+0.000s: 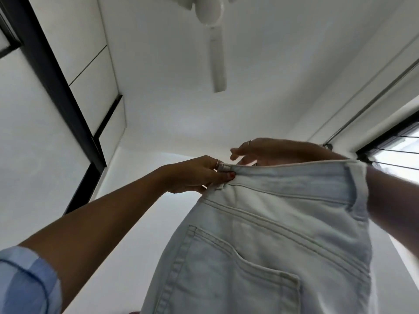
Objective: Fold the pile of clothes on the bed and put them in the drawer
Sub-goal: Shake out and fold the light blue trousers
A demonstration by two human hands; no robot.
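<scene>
You are holding a pair of pale, light-wash denim jeans [272,234] up in the air in front of you, their back side facing you, with a stitched back pocket [231,275] low in the view and the waistband [290,175] running across the top. Your left hand [195,175] pinches the left end of the waistband, thumb on the near face and fingers curled behind it; a ring shows on one finger. Your right hand [267,150] is above and behind the waistband near its middle, fingers stretched out and loose; whether they actually grip the cloth you cannot tell, since the denim hides the fingertips. Your right forearm [390,200] comes in from the right edge behind the jeans. A rolled blue sleeve [25,279] covers your left upper arm. The camera is tilted upward: overhead is a white ceiling [158,87] with a white ceiling fan [215,23], a black-framed white wardrobe [86,64] on the left, and a black-framed window [396,143] on the right.
</scene>
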